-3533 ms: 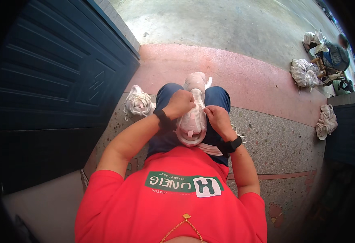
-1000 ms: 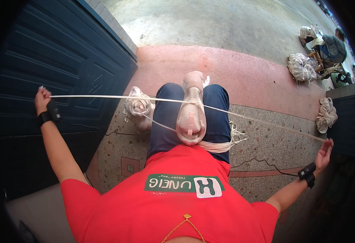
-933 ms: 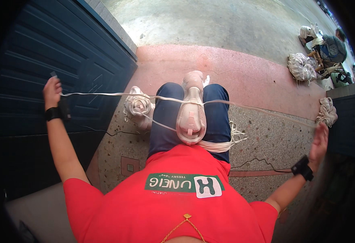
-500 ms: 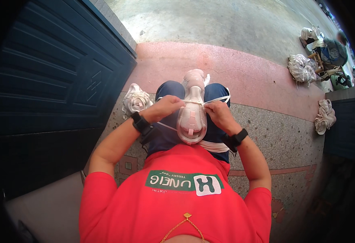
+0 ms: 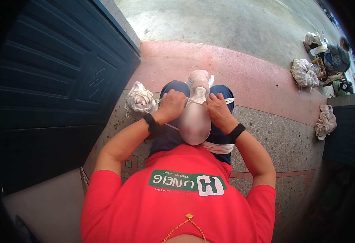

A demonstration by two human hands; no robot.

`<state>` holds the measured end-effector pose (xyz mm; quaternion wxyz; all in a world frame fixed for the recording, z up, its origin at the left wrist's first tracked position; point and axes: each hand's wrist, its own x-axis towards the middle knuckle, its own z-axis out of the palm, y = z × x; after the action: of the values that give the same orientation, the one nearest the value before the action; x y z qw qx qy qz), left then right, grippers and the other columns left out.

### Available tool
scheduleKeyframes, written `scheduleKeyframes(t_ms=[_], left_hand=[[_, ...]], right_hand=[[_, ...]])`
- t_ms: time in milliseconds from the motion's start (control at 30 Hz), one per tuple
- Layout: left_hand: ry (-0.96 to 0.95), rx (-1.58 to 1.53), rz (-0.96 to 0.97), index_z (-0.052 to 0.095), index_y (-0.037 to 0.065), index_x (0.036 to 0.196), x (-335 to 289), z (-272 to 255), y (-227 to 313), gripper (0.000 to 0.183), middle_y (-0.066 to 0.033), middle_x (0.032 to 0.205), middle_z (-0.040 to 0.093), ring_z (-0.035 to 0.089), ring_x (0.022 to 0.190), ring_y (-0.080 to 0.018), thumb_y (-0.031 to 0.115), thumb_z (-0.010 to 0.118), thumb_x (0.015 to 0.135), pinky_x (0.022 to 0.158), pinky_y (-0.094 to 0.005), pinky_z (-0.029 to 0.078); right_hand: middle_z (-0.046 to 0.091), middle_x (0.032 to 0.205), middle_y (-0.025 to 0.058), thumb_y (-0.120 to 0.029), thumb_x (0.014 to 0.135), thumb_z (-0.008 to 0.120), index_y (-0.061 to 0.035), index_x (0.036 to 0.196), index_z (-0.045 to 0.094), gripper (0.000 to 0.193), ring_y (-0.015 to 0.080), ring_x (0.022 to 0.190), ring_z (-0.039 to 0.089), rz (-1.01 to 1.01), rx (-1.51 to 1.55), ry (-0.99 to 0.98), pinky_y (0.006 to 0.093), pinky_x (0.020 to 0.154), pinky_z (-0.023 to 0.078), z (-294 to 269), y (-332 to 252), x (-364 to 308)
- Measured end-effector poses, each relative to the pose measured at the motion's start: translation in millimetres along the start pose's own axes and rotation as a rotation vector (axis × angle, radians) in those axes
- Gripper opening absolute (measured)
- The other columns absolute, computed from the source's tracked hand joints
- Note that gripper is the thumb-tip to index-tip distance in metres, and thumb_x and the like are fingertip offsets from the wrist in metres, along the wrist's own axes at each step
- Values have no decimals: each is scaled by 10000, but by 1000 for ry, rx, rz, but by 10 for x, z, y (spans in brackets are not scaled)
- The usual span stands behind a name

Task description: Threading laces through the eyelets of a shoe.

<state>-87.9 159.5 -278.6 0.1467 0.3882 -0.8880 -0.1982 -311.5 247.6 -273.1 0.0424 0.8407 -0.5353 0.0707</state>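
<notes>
A pale pink and white sneaker (image 5: pixel 193 123) lies between my thighs, its rounded, blurred front end towards me. A white shoelace (image 5: pixel 192 100) crosses its upper and runs between my hands. On the left of the shoe, my left hand (image 5: pixel 172 106) is closed with its fingers pinched on the lace. Opposite it, my right hand (image 5: pixel 219 111) grips the lace close to the shoe's right side. The exact fingertip hold is partly hidden. More white laces (image 5: pixel 218 148) lie across my right thigh, and a thin strand hangs by my left leg.
On the floor beyond my left knee lies a tangled white bundle (image 5: pixel 139 100). A dark blue panelled door (image 5: pixel 60 69) stands at the left. Pale bundles (image 5: pixel 304 73) and a seated person (image 5: pixel 336 56) are at the far right; another bundle (image 5: pixel 325 121) lies nearer.
My left hand has turned knuckles-up and shifted slightly right and up. The right hand has also risen slightly, its fingers closer around the lace. The view has shifted slightly.
</notes>
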Motion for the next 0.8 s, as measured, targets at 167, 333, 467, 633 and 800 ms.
scheduleKeyframes(t_ms=[167, 333, 467, 633, 800], left_hand=[[-3, 35, 115, 703, 73, 882, 74, -41, 38, 95, -121, 888, 674, 596, 971, -340, 159, 663, 892, 813, -480, 459], [-94, 133, 142, 713, 78, 881, 77, -91, 10, 107, -117, 896, 679, 592, 984, -348, 166, 653, 896, 824, -485, 457], [-188, 169, 145, 703, 80, 856, 160, -117, 52, 107, -123, 894, 683, 592, 966, -352, 137, 621, 895, 811, -487, 458], [-230, 156, 185, 666, 82, 814, 211, -106, 40, 59, -114, 869, 663, 583, 944, -343, 102, 620, 844, 790, -477, 456], [-214, 246, 308, 656, 76, 827, 243, -165, 115, 35, -100, 884, 643, 578, 978, -320, 91, 623, 826, 791, -454, 460]], right_hand=[[632, 843, 47, -150, 869, 627, -103, 867, 697, 85, 234, 896, 602, 155, 91, 75, 380, 810, 422, 93, 34, -84], [633, 846, 45, -197, 872, 691, -113, 853, 727, 93, 247, 887, 597, 297, 181, 90, 396, 797, 431, 90, 24, -98], [634, 847, 50, -204, 863, 711, -107, 806, 730, 113, 251, 890, 594, 290, 171, 87, 405, 794, 432, 90, -10, -104], [639, 859, 75, -202, 882, 690, -78, 812, 727, 147, 264, 913, 596, 270, 163, 52, 416, 821, 440, 118, -28, -127], [653, 899, 109, -232, 922, 651, -56, 846, 724, 206, 294, 945, 599, 291, 240, -11, 440, 855, 447, 147, 6, -155]])
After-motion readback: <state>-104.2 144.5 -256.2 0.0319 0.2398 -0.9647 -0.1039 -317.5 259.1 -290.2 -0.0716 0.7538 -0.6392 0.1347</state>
